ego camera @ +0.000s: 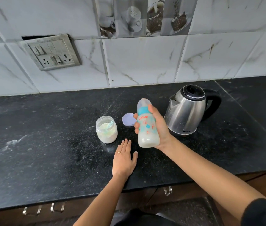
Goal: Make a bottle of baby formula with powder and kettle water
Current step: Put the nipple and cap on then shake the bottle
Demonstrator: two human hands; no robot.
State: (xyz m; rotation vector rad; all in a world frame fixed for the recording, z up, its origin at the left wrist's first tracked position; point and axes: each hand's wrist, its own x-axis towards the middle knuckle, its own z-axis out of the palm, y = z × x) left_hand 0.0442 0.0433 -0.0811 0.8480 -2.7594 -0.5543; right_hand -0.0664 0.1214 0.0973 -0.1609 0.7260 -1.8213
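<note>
Milky capped bottle point(147, 133) raised, tilted, between open powder jar point(106, 130) and kettle point(186, 111).

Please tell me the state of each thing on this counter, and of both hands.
Bottle: top on, milky liquid inside, held above the counter.
Powder jar: open, powder and scoop inside.
Jar lid: off, lying on the counter.
Kettle: upright, lid shut.
Left hand: open, flat on the counter.
Right hand: grips the bottle.
</note>
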